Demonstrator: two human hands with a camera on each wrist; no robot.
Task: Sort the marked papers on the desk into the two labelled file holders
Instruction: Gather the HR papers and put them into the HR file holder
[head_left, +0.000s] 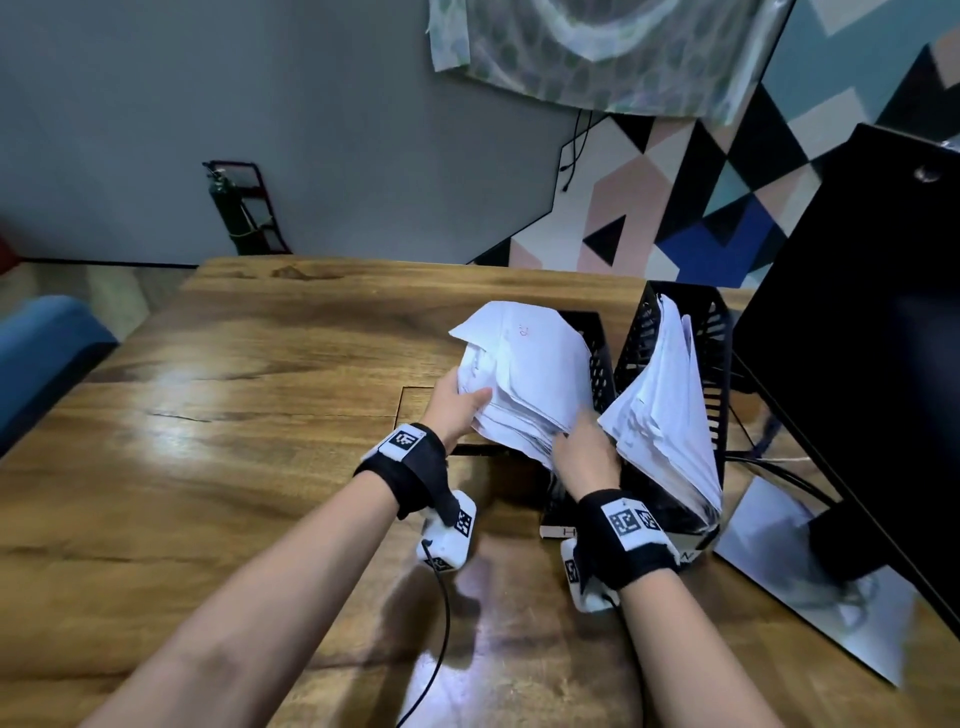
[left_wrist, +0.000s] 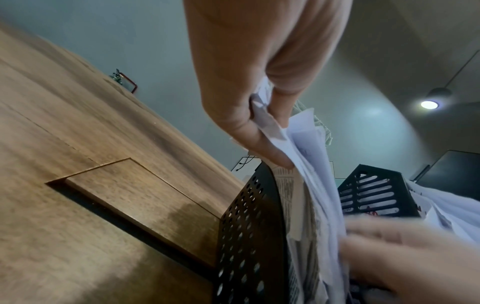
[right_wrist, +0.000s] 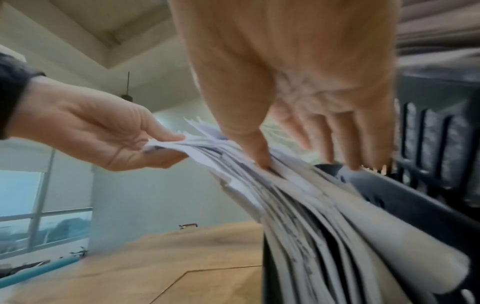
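Two black metal file holders stand at the desk's right: a dotted left holder (head_left: 600, 364) (left_wrist: 246, 226) and a slotted right holder (head_left: 714, 332) (left_wrist: 374, 195). A thick stack of white papers (head_left: 524, 374) (right_wrist: 259, 185) leans out of the left holder. My left hand (head_left: 470, 400) (left_wrist: 265, 115) (right_wrist: 166, 148) pinches its upper left edge between thumb and fingers. My right hand (head_left: 582, 431) (right_wrist: 306, 156) reaches between the two stacks with straight spread fingers and its thumb pushed in among the sheets. More papers (head_left: 660, 405) fill the right holder.
A black monitor (head_left: 857, 338) stands close to the right of the holders on a shiny base (head_left: 769, 551), with cables (head_left: 769, 462) behind. A recessed hatch (head_left: 415, 410) lies in the wooden desk (head_left: 234, 415) left of the holders. A blue chair (head_left: 41, 353) is far left.
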